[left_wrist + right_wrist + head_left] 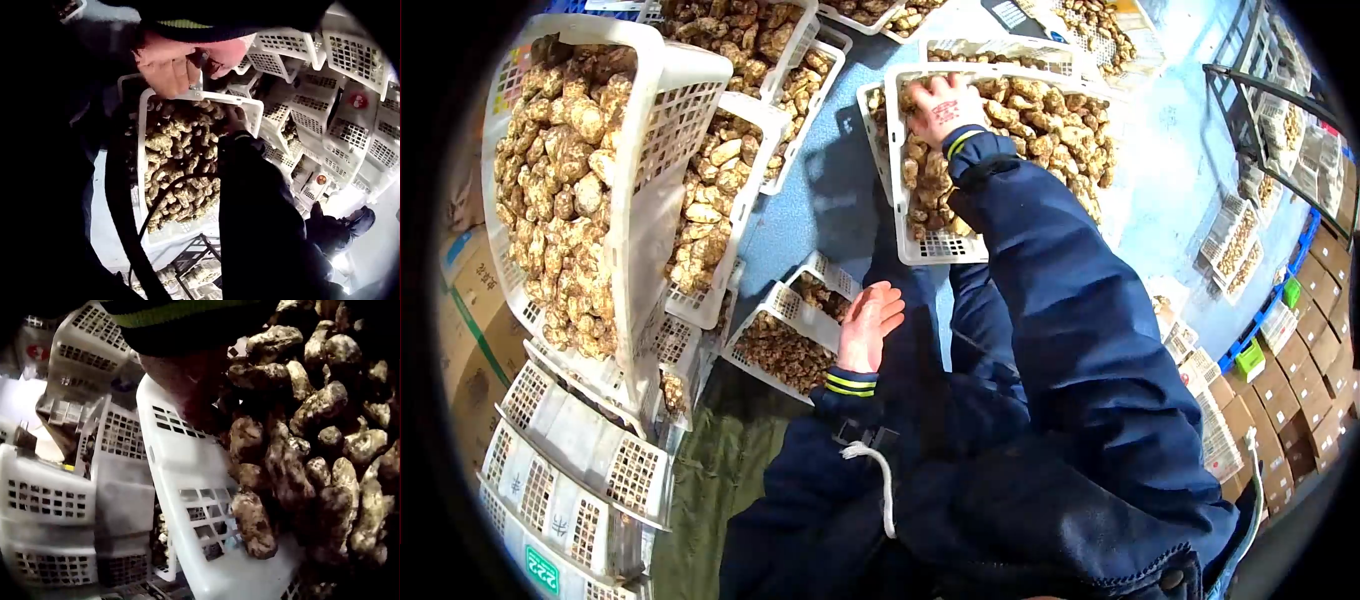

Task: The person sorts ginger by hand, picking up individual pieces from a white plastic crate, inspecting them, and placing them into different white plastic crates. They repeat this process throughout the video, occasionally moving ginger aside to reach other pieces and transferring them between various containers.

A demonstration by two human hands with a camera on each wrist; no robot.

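Knobbly, soil-marked tubers fill a white plastic crate at the upper centre of the head view. My right hand is at the crate's upper left corner, among the tubers; its fingertips are hidden, so any hold cannot be made out. In the right wrist view the hand is dark beside the crate's perforated wall and tubers. Below the crate, my left hand is held palm up with relaxed fingers and nothing in it. The left wrist view shows this hand over the crate's near edge.
A tall tilted crate of tubers stands at left, above stacked crates. A smaller crate of darker pieces sits on the floor beside my left hand. Cartons and a black metal frame are at right. Another person is farther off.
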